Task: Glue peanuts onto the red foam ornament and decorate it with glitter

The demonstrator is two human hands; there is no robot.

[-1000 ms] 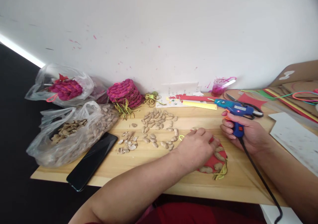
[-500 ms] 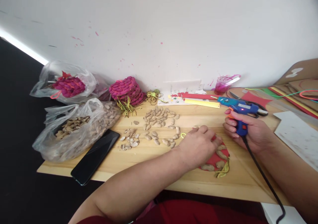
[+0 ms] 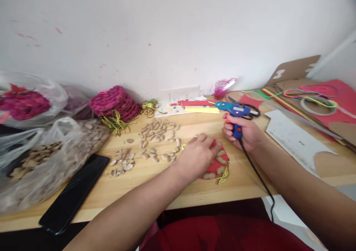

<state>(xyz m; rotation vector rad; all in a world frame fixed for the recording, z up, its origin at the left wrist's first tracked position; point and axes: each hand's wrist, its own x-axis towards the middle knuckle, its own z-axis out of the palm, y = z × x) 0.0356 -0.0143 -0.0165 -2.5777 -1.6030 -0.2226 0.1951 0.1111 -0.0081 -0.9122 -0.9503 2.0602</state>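
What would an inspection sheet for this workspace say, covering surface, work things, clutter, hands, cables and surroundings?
Surface: pale wooden table, partly covered.
Work things: red piece bearing peanuts and yellow-green strings; blue glue gun; loose peanuts nearby.
Clutter: broken shells; black phone, one end overhanging the front edge; clear plastic bag of peanuts; purple stack.
Hands: left hand over the red piece, grasp unclear; right hand grips the blue glue gun.
Cables: black cord runs from the blue glue gun's handle past the front edge.
Surroundings: white wall with pink specks.
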